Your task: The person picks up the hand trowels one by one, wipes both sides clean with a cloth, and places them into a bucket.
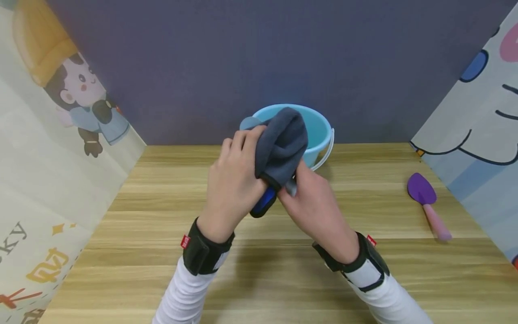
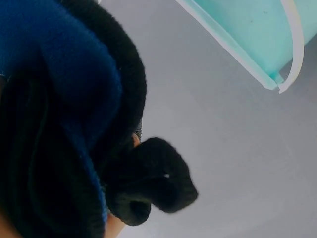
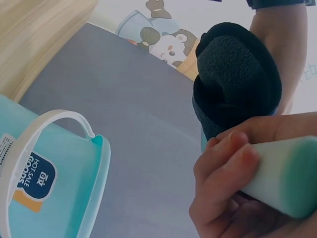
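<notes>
At centre frame we see the left hand (image 1: 234, 175) gripping grey cloth (image 1: 283, 144), the right hand (image 1: 319, 204) curled round a pale handle (image 3: 280, 171) that could slip if the cloth drags it

A small purple shovel (image 1: 421, 189) with a pink handle lies at the right of the wood-grain table (image 1: 141, 252). A dark blue-grey backdrop (image 1: 182, 58) rises behind; at the left stands a panel (image 1: 44, 175) printed with a yellow-capped cartoon figure (image 1: 82, 90).

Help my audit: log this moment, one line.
Left hand: grips dark-grey fabric cloth; right hand: grips pale-green cylindrical handle; round light-blue plastic bucket: beyond hands
</notes>
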Demonstrator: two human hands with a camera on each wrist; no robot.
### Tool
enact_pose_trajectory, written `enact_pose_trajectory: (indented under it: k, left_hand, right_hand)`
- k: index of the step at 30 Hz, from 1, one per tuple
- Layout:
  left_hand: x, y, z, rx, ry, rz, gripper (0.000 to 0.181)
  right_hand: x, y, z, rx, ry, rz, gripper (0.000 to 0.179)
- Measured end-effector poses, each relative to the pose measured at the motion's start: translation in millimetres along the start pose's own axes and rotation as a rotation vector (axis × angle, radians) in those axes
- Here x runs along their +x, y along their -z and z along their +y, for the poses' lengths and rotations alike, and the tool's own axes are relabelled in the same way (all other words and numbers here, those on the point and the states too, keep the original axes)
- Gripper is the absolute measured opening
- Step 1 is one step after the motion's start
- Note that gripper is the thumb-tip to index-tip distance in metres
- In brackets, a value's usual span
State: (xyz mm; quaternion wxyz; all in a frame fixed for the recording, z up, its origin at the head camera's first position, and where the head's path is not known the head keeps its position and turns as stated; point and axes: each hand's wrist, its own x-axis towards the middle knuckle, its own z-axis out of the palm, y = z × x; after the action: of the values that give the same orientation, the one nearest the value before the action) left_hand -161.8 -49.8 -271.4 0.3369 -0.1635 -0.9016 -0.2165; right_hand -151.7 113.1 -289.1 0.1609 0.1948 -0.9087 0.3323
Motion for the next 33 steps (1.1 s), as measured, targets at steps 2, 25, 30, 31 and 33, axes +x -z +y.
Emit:
enact_pose_trajectory:
  k: [2,25,30,31,33]
  left_hand:
    - [0.0,0.1,-0.5,0.000,0.002,0.001,0.059]
    - [1.4,6.8,-4.3,0.013,0.051,0.002,0.058]
    - [1.0,6.1,-5.3,0.000,0.059,-0.002,0.058]
    - [1.1,6.2,-5.7,0.001,0.061,0.000,0.059]
    - [1.2,6.4,-6.7,0.006,0.062,0.011,0.059]
  right_hand:
    - [-0.2,0.0,-0.7,0.000,0.001,-0.002,0.045]
    - [-3.3,-0.7,-6.6,0.010,-0.022,-0.030,0.034]
    - [-3.8,-0.5,-6.1,0.014,-0.037,-0.040,0.031]
    - [-4.0,-0.5,-6.2,0.015,-0.037,-0.042,0.030]
    - [-3.9,-0.6,-6.3,0.016,-0.032,-0.040,0.027]
